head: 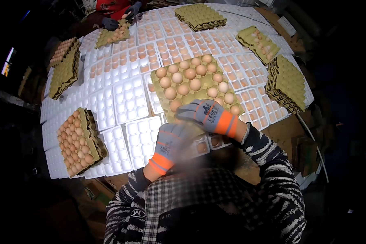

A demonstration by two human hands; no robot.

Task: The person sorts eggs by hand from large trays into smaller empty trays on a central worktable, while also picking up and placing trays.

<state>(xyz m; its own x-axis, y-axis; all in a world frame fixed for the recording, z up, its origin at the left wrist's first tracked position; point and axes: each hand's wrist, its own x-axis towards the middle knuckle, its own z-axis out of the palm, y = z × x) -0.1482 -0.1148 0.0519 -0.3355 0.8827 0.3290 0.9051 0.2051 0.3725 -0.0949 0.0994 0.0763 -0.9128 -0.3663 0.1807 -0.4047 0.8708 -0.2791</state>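
A yellow-green pulp egg tray (204, 81) lies before me on white plastic trays, with brown eggs (183, 89) in many of its cups. Some cups near its middle are bare. My right hand (205, 115), in a grey and orange work glove, reaches over the near part of this tray. Its fingers curl down, and what is under them is hidden. At the tray's near left corner is my left hand (173, 141), gloved alike. A blur covers its fingertips, so I cannot tell whether either hand holds an egg.
White compartment trays (130, 100) cover the table, many with eggs. Pulp-tray stacks stand at the right (286, 82), back (200, 16) and left (65, 74). An egg-filled tray (74, 143) tops a near-left stack. Across the table, a person's gloved hands (110, 23) work over another tray.
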